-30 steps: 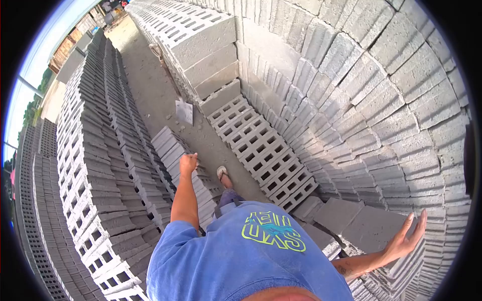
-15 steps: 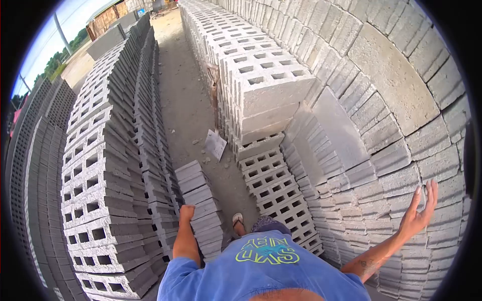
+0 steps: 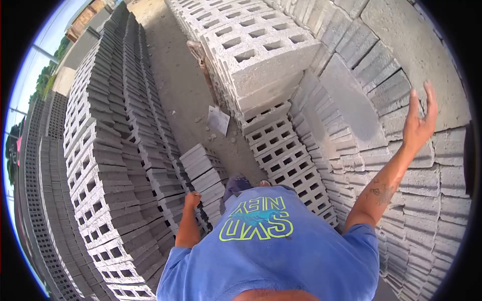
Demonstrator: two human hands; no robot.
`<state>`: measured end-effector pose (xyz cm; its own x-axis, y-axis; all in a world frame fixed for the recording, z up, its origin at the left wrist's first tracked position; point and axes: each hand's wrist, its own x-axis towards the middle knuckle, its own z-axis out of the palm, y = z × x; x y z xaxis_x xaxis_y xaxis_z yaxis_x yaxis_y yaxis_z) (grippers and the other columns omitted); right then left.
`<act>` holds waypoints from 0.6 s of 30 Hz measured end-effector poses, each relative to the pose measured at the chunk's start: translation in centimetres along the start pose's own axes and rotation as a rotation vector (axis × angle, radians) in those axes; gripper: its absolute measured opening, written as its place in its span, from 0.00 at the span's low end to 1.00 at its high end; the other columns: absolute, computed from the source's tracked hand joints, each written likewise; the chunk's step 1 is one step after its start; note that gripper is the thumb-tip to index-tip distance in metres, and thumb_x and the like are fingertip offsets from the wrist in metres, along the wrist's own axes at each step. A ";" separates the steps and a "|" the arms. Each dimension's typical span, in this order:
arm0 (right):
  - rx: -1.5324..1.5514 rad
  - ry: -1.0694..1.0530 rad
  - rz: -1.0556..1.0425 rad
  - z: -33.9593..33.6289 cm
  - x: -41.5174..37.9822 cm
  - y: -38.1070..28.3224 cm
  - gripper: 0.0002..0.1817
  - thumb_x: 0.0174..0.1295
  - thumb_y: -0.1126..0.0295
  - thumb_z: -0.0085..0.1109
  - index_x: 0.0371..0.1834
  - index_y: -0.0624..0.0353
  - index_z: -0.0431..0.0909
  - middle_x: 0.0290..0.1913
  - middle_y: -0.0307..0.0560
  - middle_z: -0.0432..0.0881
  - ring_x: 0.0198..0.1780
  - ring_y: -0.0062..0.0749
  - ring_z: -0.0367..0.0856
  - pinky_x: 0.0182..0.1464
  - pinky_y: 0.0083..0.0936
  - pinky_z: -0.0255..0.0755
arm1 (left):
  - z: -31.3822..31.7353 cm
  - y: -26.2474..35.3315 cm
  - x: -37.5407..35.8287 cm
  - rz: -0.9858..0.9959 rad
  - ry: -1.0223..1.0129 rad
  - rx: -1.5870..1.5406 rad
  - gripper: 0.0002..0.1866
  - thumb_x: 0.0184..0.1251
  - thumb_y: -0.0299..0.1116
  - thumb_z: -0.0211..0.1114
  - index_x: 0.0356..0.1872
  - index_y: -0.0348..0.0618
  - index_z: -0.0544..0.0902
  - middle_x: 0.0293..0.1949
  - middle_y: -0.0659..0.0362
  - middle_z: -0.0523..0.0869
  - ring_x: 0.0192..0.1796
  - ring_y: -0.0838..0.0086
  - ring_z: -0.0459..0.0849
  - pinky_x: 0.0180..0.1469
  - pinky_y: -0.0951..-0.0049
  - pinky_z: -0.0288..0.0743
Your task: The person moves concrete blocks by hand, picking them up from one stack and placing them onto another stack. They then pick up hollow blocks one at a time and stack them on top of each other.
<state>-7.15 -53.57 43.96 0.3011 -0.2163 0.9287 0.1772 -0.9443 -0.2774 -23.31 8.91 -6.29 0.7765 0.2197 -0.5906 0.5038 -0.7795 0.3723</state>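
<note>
Concrete blocks line both sides of a dirt aisle in the head view, with a tall block wall on the right. The short block stack stands between the left-hand rows and the aisle; its long axis runs away from the torso, slanting slightly left, and its separate blocks lie crosswise. Just beside its near part, the left hand is loosely curled, nothing visible in it. The right hand is open and empty, fingers spread and pointing up-frame before the wall; whether it touches, I cannot tell.
</note>
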 end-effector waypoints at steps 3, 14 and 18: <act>0.130 -0.243 0.136 4.4 -7.0 0.0 0.19 0.55 0.65 0.66 0.50 0.56 0.78 0.55 0.48 0.77 0.55 0.39 0.75 0.55 0.29 0.69 | -2.3 5.9 3.6 0.101 -0.158 0.072 0.18 0.53 0.42 0.61 0.43 0.46 0.84 0.38 0.46 0.85 0.48 0.55 0.82 0.50 0.64 0.74; -0.327 -1.182 1.651 -4.2 -58.1 -6.5 0.27 0.50 0.52 0.63 0.49 0.59 0.78 0.52 0.58 0.78 0.55 0.51 0.75 0.56 0.40 0.68 | -10.4 34.1 18.1 0.954 -0.584 0.709 0.20 0.59 0.44 0.60 0.49 0.42 0.81 0.44 0.44 0.83 0.50 0.54 0.81 0.51 0.65 0.73; -0.824 -0.564 2.139 -9.5 -63.3 -17.9 0.27 0.51 0.49 0.61 0.46 0.59 0.80 0.44 0.58 0.82 0.49 0.49 0.79 0.52 0.36 0.72 | -8.5 41.4 16.9 1.088 -0.858 0.751 0.22 0.59 0.44 0.60 0.48 0.39 0.80 0.44 0.43 0.83 0.50 0.54 0.81 0.51 0.65 0.73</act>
<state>-38.28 -25.31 -7.53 -0.3624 -0.7208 -0.5908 -0.8346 0.5331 -0.1384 13.93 -14.70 5.21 0.0584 -0.7989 -0.5986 -0.6283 -0.4954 0.5999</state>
